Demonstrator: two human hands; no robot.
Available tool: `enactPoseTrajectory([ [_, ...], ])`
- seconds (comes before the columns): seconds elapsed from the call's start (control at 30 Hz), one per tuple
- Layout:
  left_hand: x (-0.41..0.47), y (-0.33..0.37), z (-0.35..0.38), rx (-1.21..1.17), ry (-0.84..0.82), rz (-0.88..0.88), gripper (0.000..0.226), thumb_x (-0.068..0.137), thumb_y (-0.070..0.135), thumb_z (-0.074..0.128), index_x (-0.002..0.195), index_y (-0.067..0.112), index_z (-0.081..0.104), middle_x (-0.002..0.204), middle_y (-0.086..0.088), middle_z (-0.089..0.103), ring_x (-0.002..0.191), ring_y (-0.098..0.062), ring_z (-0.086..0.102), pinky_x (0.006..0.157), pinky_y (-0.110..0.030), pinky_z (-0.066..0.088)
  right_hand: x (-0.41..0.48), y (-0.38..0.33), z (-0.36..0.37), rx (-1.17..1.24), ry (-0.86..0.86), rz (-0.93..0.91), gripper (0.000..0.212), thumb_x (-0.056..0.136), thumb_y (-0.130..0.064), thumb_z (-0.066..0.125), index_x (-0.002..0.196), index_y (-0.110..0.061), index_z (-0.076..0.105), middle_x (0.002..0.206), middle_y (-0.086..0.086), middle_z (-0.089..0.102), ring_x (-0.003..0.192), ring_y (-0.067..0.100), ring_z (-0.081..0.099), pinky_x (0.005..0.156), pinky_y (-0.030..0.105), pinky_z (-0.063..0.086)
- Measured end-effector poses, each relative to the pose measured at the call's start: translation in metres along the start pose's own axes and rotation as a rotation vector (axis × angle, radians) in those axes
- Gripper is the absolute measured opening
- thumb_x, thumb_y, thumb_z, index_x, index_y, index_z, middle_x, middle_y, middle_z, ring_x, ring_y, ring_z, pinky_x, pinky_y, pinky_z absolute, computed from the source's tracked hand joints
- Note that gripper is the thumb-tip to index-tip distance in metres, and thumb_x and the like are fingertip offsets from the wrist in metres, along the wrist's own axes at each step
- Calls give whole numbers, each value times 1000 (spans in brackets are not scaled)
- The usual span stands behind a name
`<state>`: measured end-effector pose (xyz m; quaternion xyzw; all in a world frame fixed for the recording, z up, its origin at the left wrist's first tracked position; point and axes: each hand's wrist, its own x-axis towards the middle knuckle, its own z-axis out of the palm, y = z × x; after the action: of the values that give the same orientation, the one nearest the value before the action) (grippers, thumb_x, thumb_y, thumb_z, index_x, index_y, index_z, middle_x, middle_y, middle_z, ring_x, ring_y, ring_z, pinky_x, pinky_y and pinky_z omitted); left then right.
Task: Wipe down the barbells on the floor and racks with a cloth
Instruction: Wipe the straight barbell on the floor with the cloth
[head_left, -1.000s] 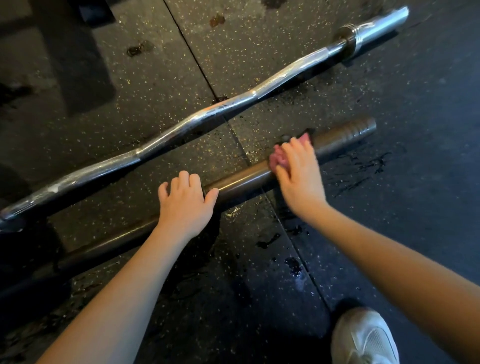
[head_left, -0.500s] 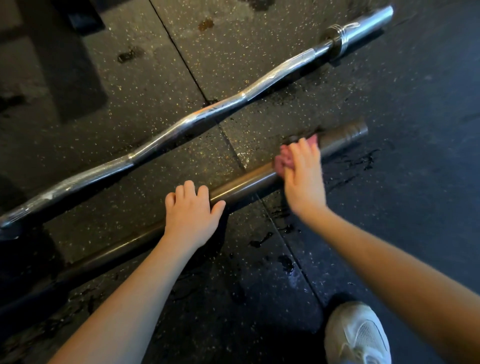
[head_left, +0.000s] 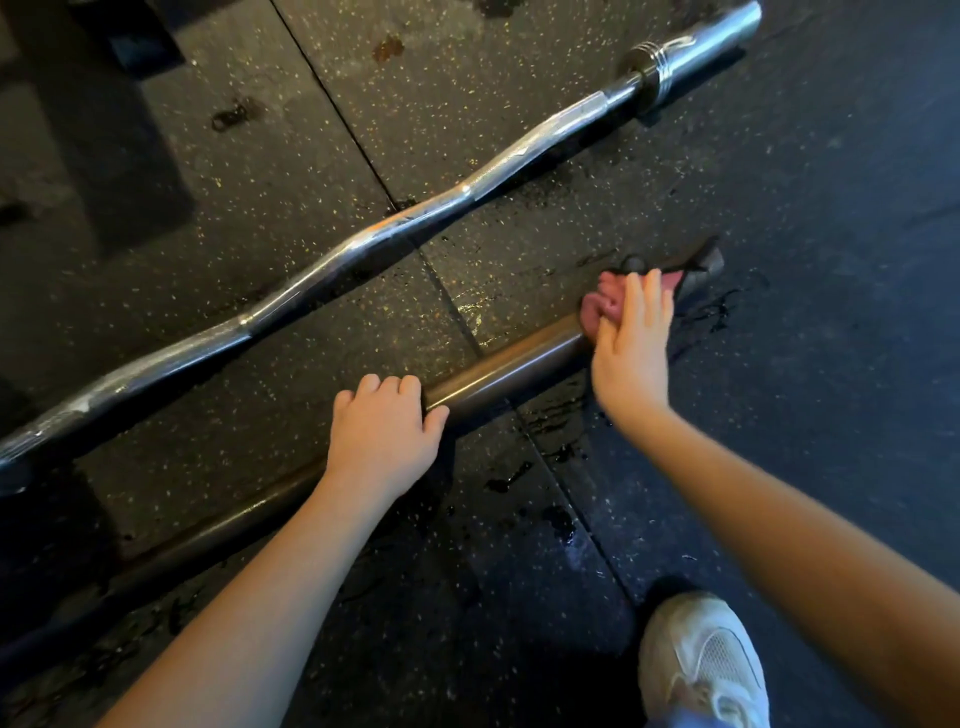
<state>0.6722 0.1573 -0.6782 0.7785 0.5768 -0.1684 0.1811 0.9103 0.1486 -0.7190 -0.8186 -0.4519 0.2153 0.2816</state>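
Black rubber floor (head_left: 208, 156) flecked with yellow fills the view, cut by a seam (head_left: 447, 296) running from far left to near right, with wet patches (head_left: 561, 452) glistening close to it and dim shadow on the far left. A chrome curl bar (head_left: 363, 244) lies on the floor farther off, its sleeve at the upper right. Nearer, roughly parallel and well apart from it, a dark bar (head_left: 509, 371) lies on the floor too. The left grip (head_left: 384, 436), a bare hand, wraps this dark bar near its middle, fingers curled over the top and thumb on the near side. The right grip (head_left: 631, 353), blurred, has its fingers draped over a pink cloth (head_left: 597, 312) bunched on the dark bar close to its right end, holding the cloth against the metal. A white shoe (head_left: 701, 670) stands on the floor at the lower right. Compared with a second ago, the right grip and cloth have slid along the dark bar toward its right end, so that only the tip now shows beyond the fingers where a long ribbed stretch showed before. The left grip has kept its hold at about the same spot on the dark bar. Both bars lie as they did.
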Motion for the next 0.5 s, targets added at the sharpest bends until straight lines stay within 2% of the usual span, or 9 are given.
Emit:
enactPoseTrajectory([
  [0.1, -1, 3, 3, 24, 21, 35, 46, 99, 49, 31, 127, 19, 51, 123, 1, 53, 118, -20, 43, 97, -39, 37, -9, 16, -10, -54, -74, -74, 49, 102, -12, 35, 150, -13, 26, 162, 9, 7, 149, 26, 0, 119, 38, 8],
  [0.17, -3, 5, 7, 18, 29, 51, 46, 99, 50, 31, 127, 19, 52, 123, 1, 50, 117, -20, 42, 96, -38, 37, 9, 27, -27, -129, -75, -98, 47, 101, -11, 36, 148, -12, 31, 161, 9, 13, 149, 26, 4, 119, 42, 13],
  [0.27, -8, 7, 12, -87, 28, 3, 41, 99, 48, 32, 122, 20, 51, 118, 1, 48, 114, -18, 43, 98, -38, 35, 49, 42, -51, -190, -97, -87, 38, 99, -18, 38, 136, -9, 45, 154, 14, 28, 146, 30, 16, 118, 49, 19],
  [0.37, -17, 14, 18, -161, 37, -28, 36, 99, 45, 37, 122, 20, 48, 119, 2, 53, 116, -17, 47, 104, -37, 32, 72, 48, -69, -244, -132, 7, 45, 88, -31, 30, 119, -9, 54, 139, 19, 44, 134, 37, 32, 111, 53, 29],
  [0.43, -20, 18, 20, -153, 45, -41, 34, 99, 44, 39, 121, 19, 47, 116, 1, 58, 115, -17, 51, 107, -37, 31, 62, 43, -63, -303, -56, 21, 38, 88, -24, 32, 112, -7, 56, 134, 19, 47, 132, 38, 35, 111, 51, 28],
  [0.5, -22, 20, 21, -154, 49, -58, 35, 98, 43, 42, 123, 19, 46, 115, 2, 59, 115, -17, 52, 108, -38, 31, 38, 34, -49, -291, -10, -53, 32, 90, -18, 35, 110, -7, 58, 132, 15, 49, 135, 39, 33, 112, 51, 26],
])
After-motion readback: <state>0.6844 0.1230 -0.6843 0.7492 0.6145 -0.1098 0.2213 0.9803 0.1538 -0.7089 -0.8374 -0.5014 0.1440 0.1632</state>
